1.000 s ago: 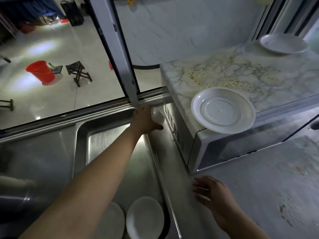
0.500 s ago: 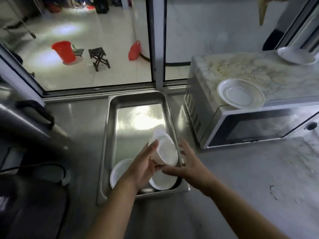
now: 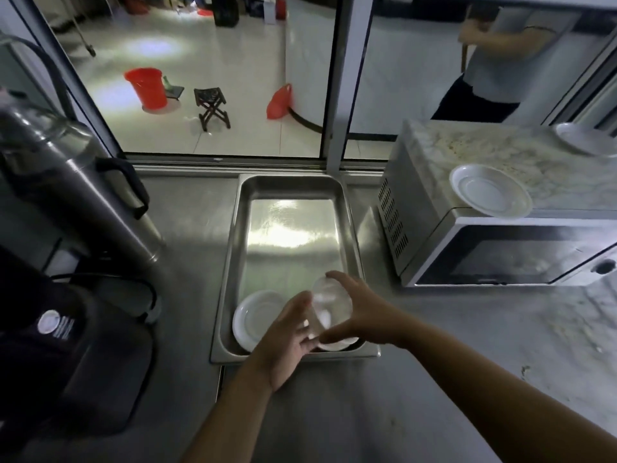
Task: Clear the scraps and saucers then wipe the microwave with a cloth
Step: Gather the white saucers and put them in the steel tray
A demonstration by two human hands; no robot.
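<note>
A single head-worn wide-angle camera looks forward and steeply down from above the near edge of the surface (image 3: pixel 434 379). It faces the window (image 3: pixel 213 78), with the metal tray (image 3: pixel 350 228) centred, the microwave (image 3: pixel 467 248) at right and a steel urn (image 3: pixel 76 182) at left. Both forearms enter from the bottom edge at close range. Straight lines bow toward the frame edges.

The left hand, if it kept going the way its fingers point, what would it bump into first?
Probably the small cup that the right hand holds over the tray. The left hand points up and right, its fingers already at the cup. Whether they touch is too blurred to tell.
</note>
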